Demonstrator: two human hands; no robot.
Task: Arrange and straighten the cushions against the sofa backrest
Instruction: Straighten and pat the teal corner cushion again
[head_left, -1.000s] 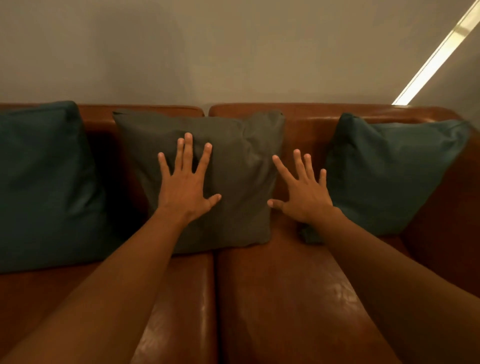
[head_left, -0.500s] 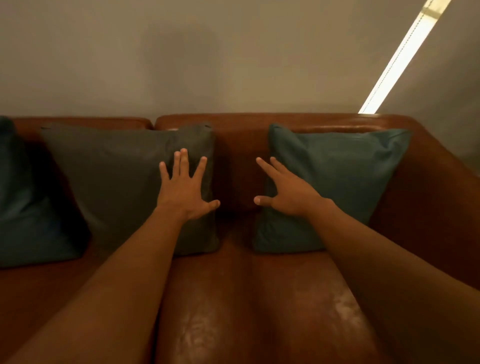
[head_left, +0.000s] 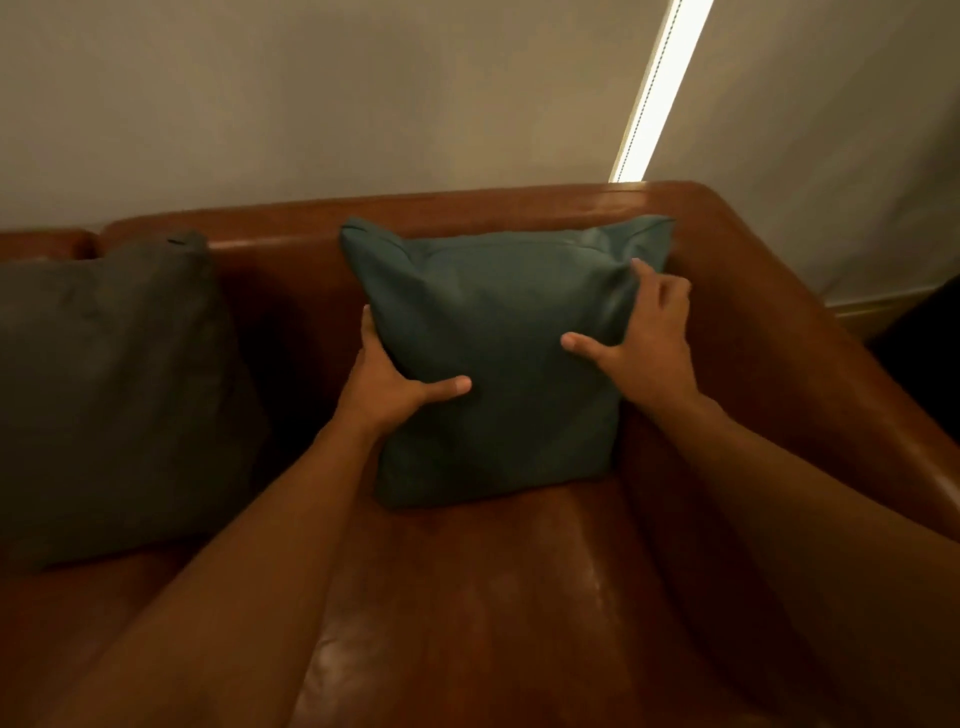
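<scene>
The teal cushion (head_left: 498, 358) stands upright at the sofa's right end, leaning on the backrest (head_left: 291, 228). The left hand (head_left: 384, 384) grips its left edge and the right hand (head_left: 644, 343) its right side, fingers curled around it, probably to square it. The grey cushion (head_left: 114, 395) sits apart.

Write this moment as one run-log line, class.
left hand grips teal square fabric cushion left edge | right hand grips its right side | cushion upright before brown leather sofa backrest
</scene>
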